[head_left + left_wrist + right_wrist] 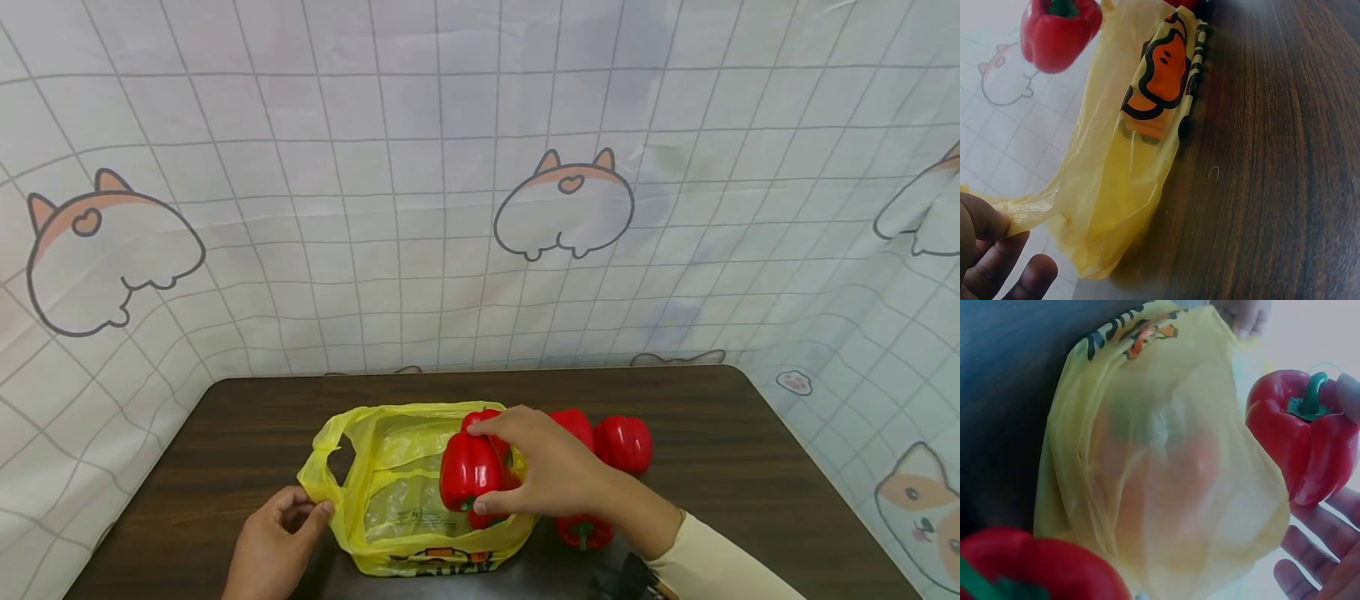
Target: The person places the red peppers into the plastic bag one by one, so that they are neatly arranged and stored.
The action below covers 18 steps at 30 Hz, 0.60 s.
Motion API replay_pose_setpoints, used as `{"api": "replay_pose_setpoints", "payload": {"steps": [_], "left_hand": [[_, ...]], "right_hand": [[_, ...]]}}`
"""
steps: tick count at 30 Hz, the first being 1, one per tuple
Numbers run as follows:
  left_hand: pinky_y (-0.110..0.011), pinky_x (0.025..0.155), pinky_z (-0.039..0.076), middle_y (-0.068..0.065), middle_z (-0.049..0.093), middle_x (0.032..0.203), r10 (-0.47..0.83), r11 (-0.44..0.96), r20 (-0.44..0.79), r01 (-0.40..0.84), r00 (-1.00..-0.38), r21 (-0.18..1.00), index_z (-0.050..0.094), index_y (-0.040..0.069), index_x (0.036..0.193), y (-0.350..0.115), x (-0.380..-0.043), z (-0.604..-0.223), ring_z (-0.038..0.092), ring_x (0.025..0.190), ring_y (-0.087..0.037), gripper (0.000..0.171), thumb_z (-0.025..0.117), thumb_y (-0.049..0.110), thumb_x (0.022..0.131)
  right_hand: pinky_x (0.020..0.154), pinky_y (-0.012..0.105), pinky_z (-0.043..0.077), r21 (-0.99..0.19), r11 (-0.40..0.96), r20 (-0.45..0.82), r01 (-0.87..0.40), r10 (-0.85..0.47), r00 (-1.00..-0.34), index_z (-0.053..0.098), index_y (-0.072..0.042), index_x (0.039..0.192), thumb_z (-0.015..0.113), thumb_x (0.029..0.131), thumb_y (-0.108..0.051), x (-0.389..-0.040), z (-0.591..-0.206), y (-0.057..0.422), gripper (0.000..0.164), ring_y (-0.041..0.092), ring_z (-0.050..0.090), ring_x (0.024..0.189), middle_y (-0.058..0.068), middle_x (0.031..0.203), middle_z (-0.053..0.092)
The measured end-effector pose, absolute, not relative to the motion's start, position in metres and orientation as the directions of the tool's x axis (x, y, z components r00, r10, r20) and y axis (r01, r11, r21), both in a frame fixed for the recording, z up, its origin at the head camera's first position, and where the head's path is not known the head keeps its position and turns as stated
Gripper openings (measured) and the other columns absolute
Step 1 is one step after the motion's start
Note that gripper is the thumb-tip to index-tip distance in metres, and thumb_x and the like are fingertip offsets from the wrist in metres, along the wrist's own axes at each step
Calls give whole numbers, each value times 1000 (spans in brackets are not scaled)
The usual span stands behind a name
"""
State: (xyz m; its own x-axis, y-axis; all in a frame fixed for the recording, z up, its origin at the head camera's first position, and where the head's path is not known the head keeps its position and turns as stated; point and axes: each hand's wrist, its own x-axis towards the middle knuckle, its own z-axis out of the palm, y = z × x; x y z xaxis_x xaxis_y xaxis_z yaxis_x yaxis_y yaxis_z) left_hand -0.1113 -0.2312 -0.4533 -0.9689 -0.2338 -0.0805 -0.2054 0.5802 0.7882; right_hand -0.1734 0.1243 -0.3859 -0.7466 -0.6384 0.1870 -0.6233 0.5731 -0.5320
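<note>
A yellow plastic bag [350, 521] with a printed cartoon lies with its mouth wide apart on the table. My left hand [273, 546] pinches the bag's left handle between thumb and fingers. Over the right part of the mouth, my right hand [558, 467] grips a red bell pepper [467, 471], its green stem pointing down toward me. More red pepper shows behind and below the held one, at the bag's right side. Through the thin yellow wall in the right wrist view, a reddish pepper shape [1160, 469] shows inside the bag.
Right of the bag, several red bell peppers [624, 444] sit on the dark wood table [720, 500], partly behind my right arm. One pepper [583, 533] lies nearer me, under the forearm. A white gridded cloth [420, 208] with cartoon dogs surrounds the table.
</note>
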Motion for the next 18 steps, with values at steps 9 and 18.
{"api": "replay_pose_setpoints", "payload": {"steps": [9,18], "left_hand": [[-34,67,50,-1,70,93,-239,579,-85,-212,-967,788,69,5,107,-231,-111,-453,65,83,-15,32,73,35,97],[-35,68,49,-1,70,93,-244,581,-85,-216,-966,785,69,5,107,-231,-112,-453,65,83,-15,33,73,36,96]], "right_hand": [[90,45,54,-500,596,170,-628,-644,-746,55,-32,145,81,79,-61,-175,-395,110,76,19,47,132,-11,139,57],[96,46,51,-466,588,199,-661,-658,-726,58,-30,143,80,81,-59,-175,-404,98,72,15,50,128,-11,135,59]]}}
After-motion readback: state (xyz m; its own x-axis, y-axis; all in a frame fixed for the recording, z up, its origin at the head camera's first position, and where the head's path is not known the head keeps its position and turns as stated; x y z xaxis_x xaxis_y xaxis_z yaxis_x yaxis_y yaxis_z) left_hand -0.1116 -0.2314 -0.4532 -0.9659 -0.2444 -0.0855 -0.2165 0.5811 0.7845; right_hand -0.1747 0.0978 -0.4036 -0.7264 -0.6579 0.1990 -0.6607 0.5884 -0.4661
